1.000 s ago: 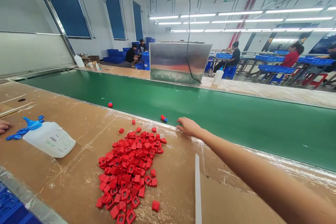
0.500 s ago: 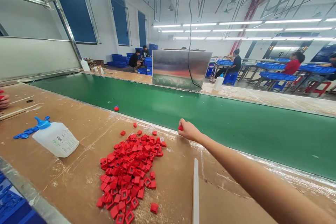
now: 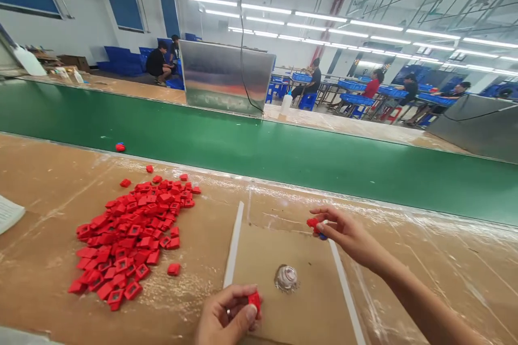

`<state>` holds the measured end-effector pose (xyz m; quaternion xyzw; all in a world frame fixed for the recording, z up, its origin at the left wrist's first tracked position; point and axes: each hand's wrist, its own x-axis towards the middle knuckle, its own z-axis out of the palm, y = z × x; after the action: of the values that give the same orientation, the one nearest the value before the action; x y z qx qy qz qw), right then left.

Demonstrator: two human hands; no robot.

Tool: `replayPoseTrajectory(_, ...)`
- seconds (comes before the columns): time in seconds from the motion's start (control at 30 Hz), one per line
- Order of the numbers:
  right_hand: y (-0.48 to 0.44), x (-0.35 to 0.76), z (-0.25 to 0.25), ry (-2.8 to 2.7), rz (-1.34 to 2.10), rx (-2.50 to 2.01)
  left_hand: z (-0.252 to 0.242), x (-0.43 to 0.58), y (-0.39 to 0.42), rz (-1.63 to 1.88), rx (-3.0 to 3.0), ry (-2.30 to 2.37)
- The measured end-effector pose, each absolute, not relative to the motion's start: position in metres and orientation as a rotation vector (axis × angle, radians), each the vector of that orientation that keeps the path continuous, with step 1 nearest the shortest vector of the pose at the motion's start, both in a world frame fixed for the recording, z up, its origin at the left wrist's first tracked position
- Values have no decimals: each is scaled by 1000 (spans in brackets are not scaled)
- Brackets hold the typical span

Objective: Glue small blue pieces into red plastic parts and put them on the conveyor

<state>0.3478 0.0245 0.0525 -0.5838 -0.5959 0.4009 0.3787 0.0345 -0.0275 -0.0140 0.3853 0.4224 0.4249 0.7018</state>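
Head view: a red square plastic part (image 3: 254, 301) is being pinched by the left hand (image 3: 226, 317), a small red-and-blue plastic piece (image 3: 315, 225) by the right hand (image 3: 348, 234); either risks being dropped if the fingers slip.

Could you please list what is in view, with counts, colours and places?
red square pieces: dozens, red, heaped on the brown bench
loose piece: one, red, on the conveyor belt
conveyor belt: one, green, beyond the bench
shiny disc: one, silver, on the bench between the strips
white strips: two, white, on the bench
seated people: several, far beyond the belt
left hand: holds a red piece
right hand: holds a red-and-blue piece
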Motion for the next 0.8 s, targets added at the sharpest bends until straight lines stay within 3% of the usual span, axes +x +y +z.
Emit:
replayPoseTrajectory(0.27, -46, 320, 33, -1690, 742, -1472, -5, 58, -40, 871, 746, 848)
replayPoseTrajectory(0.8, -63, 299, 28, -1866, 414, -1500, -12, 52, -49, 941, 672, 675)
